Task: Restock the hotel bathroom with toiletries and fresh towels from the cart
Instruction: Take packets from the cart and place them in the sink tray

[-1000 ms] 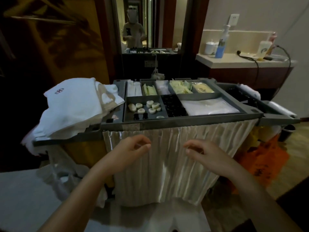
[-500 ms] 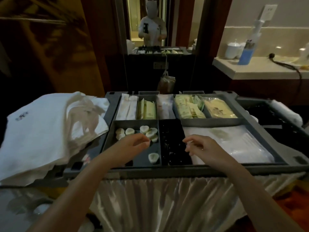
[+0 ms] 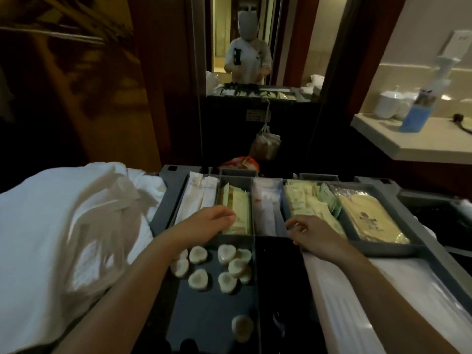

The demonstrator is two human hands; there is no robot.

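The left hand (image 3: 204, 226) reaches over the grey cart tray (image 3: 166, 198), fingers bent and drawn close together, tips at the near end of the yellow-green sachets (image 3: 238, 208). Whether they pinch a sachet or only touch it cannot be told. The sachets stand packed on edge in their narrow compartment, long axis running away from the person toward the mirror (image 3: 245, 47). Just left of that hand lie long white paper packets (image 3: 201, 200), pointing the same way. Under its wrist a loose cluster of round soaps (image 3: 224, 264) sits in a dark compartment. Farther left is a heap of white towels (image 3: 63, 226), bunched rather than folded flat. The right hand (image 3: 311, 233) hovers apart from the left, fingers loosely curled and holding nothing, over the near edge of the pale green packets (image 3: 306, 203). These are stacked lengthwise too, some fanned to the right. Between the two hands lies a column of clear-wrapped white items (image 3: 265, 203). Right of the right hand is a flat yellow bag (image 3: 367, 215), angled away and leftward — beyond it a worktop (image 3: 408, 146) carries a blue bottle (image 3: 413, 118).
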